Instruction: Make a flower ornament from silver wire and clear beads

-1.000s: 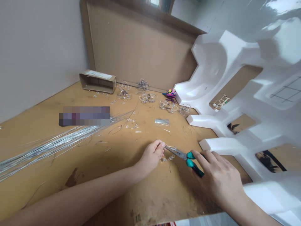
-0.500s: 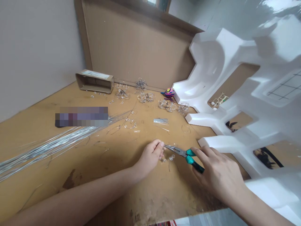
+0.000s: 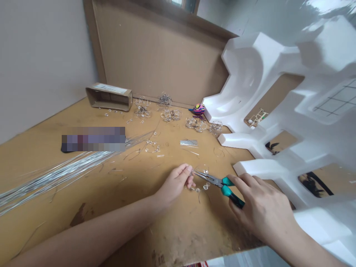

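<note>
My left hand [image 3: 178,181] pinches a loop of wire strung with clear beads [image 3: 205,187], which hangs out below and beside the fingertips. My right hand [image 3: 263,204] is wrapped around the green and black handles of long-nose pliers [image 3: 218,181]. The tips of the pliers lie close beside my left thumb and forefinger, among the beaded wire. Whether the jaws grip the wire is too small to make out. A short stack of cut wires [image 3: 189,143] lies on the table beyond my hands, with a loose beaded ring [image 3: 152,149] left of it.
A bundle of long silvery wires [image 3: 69,170] runs across the left, beside a blurred-out dark object [image 3: 93,140]. Several bead-and-wire pieces [image 3: 171,115], an open cardboard box [image 3: 109,98] and a colourful ornament [image 3: 199,109] sit at the back. White foam packaging [image 3: 250,142] stands on the right.
The pliers' tips have drawn slightly away from my left fingertips, to the right. More of the bead loop now shows. The whole view has shifted a little.
</note>
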`<action>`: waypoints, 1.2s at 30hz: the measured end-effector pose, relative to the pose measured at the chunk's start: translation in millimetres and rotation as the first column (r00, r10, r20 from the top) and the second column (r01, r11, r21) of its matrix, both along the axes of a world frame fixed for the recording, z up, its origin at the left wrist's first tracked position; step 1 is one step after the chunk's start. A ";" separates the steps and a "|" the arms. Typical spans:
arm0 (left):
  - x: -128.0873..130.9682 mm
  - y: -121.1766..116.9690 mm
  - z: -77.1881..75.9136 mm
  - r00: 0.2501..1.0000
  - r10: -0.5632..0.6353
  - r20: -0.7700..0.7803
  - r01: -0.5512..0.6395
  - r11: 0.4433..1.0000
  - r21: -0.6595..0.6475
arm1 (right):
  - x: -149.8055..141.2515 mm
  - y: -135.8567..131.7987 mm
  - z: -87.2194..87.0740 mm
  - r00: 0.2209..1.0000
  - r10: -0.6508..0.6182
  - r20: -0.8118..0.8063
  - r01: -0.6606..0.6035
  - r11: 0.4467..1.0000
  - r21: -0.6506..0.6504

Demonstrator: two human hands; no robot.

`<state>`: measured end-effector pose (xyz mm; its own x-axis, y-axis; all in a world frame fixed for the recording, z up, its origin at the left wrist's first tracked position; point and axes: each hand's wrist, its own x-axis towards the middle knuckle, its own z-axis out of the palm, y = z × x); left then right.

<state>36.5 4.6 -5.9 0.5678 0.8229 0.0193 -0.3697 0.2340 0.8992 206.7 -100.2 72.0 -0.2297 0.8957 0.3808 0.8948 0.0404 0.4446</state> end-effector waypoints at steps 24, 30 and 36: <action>-9.1 6.0 -0.9 0.977 -0.214 0.006 0.214 0.976 -0.029 | -9.2 52.1 -56.7 0.922 -0.051 -0.383 -0.033 0.977 -0.211; -11.0 10.5 -2.8 0.982 -0.176 -0.073 0.176 0.984 -0.012 | -14.6 63.5 -68.7 0.899 0.047 -0.436 -0.145 0.970 -0.194; -9.8 14.1 -6.8 0.985 -0.100 -0.142 0.103 0.995 0.014 | -7.6 64.0 -63.9 0.761 0.132 -0.636 -0.278 0.951 -0.135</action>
